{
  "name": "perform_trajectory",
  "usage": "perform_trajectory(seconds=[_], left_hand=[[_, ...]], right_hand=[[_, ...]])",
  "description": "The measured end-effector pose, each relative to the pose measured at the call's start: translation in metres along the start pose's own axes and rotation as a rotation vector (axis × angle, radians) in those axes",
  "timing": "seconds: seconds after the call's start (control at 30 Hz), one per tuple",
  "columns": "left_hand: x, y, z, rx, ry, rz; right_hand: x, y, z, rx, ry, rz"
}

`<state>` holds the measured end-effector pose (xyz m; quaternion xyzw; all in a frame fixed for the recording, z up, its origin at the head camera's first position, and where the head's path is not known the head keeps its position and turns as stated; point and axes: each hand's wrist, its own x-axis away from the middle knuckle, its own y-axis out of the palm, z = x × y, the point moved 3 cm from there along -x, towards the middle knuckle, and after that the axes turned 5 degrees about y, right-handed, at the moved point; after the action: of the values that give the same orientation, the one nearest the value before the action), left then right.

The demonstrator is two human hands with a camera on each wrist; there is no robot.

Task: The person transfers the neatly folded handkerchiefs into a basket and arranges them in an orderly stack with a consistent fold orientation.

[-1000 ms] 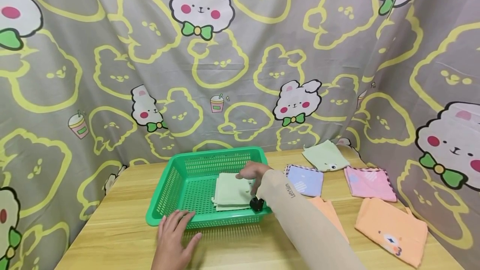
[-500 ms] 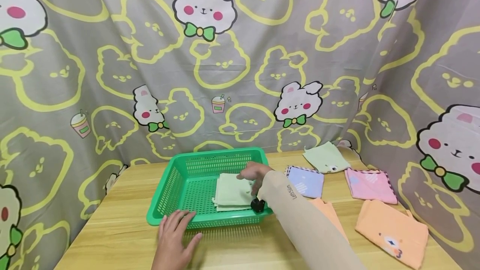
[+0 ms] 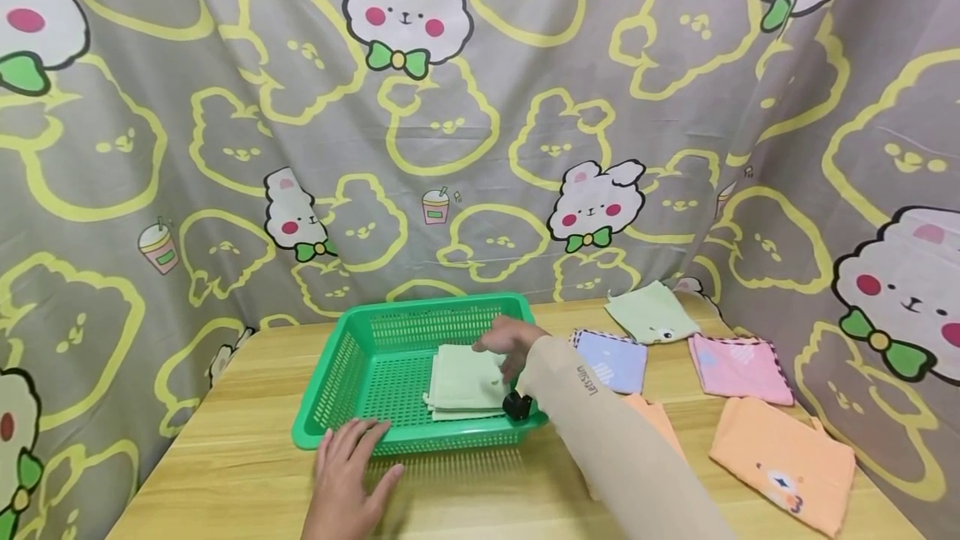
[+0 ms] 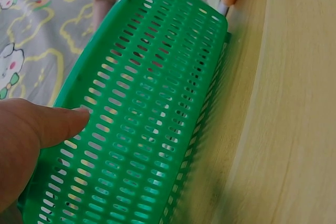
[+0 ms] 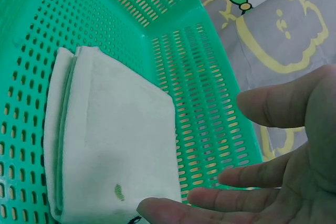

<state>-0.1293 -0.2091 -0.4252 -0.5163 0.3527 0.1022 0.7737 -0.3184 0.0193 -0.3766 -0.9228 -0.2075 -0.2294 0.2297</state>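
Observation:
A green plastic basket [image 3: 390, 440] with slotted walls sits on the table. Inside it, towards the right end, pale green folded towels [image 3: 463, 377] lie stacked; the right wrist view shows the top towel [image 5: 121, 119] with a small green mark. My right hand [image 3: 512, 346] is held over this stack with fingers spread and nothing in them. My left hand [image 3: 348, 473] is at the basket's front left, fingers resting on the rim. In the left wrist view its thumb [image 4: 63, 124] lies against the slotted outer wall.
Right of the basket lie a blue towel [image 3: 611, 363], a pale green towel [image 3: 651, 313], a pink towel [image 3: 741, 367] and an orange towel [image 3: 783, 465]. Another orange towel [image 3: 656, 419] is partly hidden by my right sleeve. A patterned curtain [image 3: 480, 148] hangs behind the table.
My right hand has risen slightly off the towel stack, its fingers lifting. My left hand and the towels stay where they were.

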Motion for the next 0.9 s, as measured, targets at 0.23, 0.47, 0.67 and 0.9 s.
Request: perform_trajectory(seconds=[0.23,0.47,0.67,0.9], left_hand=[[-0.001,0.002,-0.001,-0.003,0.006,0.002],[0.0,0.001,-0.001,-0.005,0.014,0.013],[0.0,0.001,-0.002,-0.006,0.014,0.016],[0.001,0.002,-0.002,-0.002,0.001,0.005]], right_hand=[[0.004,-0.006,-0.005,0.047,-0.031,-0.012],[0.009,-0.015,-0.011,0.074,-0.061,-0.023],[0.014,-0.024,-0.016,0.083,-0.086,-0.028],[0.022,-0.038,-0.017,0.11,-0.115,-0.003]])
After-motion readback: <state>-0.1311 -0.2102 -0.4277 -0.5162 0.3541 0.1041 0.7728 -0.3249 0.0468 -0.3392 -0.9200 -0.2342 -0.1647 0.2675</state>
